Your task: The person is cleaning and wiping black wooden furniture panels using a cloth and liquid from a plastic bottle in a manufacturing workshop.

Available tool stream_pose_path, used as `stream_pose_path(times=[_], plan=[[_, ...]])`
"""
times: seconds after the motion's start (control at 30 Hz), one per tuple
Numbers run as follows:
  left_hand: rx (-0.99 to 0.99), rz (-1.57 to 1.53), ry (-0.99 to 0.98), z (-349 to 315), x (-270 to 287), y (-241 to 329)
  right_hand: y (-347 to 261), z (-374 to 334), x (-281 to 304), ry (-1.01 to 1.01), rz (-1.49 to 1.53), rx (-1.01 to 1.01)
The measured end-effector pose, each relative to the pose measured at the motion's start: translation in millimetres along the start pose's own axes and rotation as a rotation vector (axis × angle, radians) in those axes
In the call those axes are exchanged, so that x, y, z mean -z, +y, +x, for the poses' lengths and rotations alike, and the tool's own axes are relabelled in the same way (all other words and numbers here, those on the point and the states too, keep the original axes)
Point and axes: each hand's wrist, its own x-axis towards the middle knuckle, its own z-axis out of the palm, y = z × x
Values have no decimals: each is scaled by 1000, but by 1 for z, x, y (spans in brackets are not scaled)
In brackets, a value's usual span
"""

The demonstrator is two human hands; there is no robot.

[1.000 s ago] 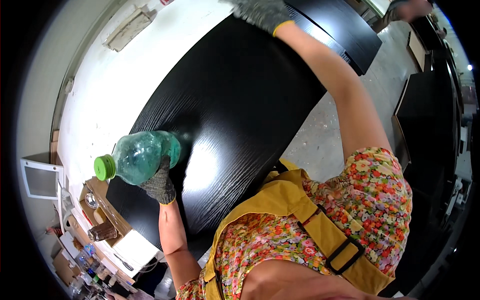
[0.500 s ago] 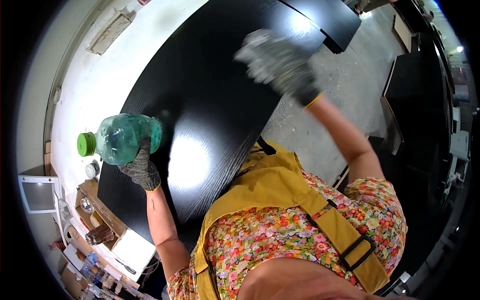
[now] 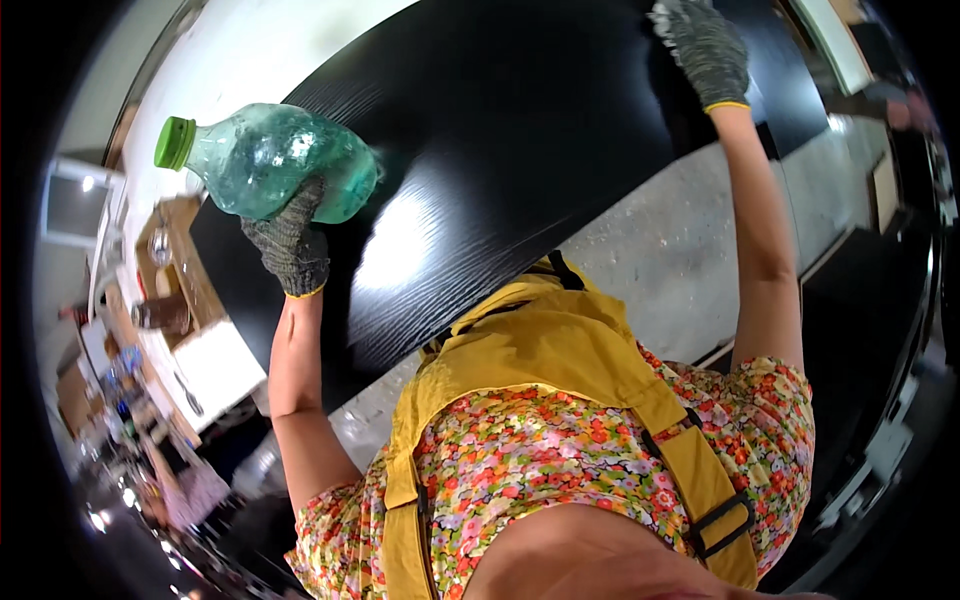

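My left hand, in a dark grey knit glove, grips a clear green plastic bottle with a bright green cap. The bottle lies nearly sideways above the left part of a glossy black panel, its cap on and pointing left. Stretched far to the upper right, my right hand wears a matching glove and is down at the black surface. Its fingers look curled, with something pale and crumpled at their edge that I cannot make out.
A cardboard box holding small items stands left of the panel. Bare concrete floor shows along the panel's near right edge. More dark boards stand at the right. Far lower left, a person in a pale top is partly visible.
My right hand has swept away to the upper right, along the black surface. The left hand still grips the bottle, which sits higher in the picture as the whole view has shifted.
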Motion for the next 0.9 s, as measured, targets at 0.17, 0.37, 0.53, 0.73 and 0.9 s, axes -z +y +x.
stream_pose_path(times=[0.17,0.37,0.53,0.73,0.9], plan=[[443,-50,297,-81,60,10,-271,18,98,229,-263,460],[783,-430,839,-142,118,55,-206,-33,61,-571,993,328],[555,803,484,-225,146,68,0,16,-39,-505,619,-398],[601,729,576,-270,123,47,-91,40,-74,-216,110,183],[818,-227,1020,-261,101,41,-284,125,19,-222,714,325]])
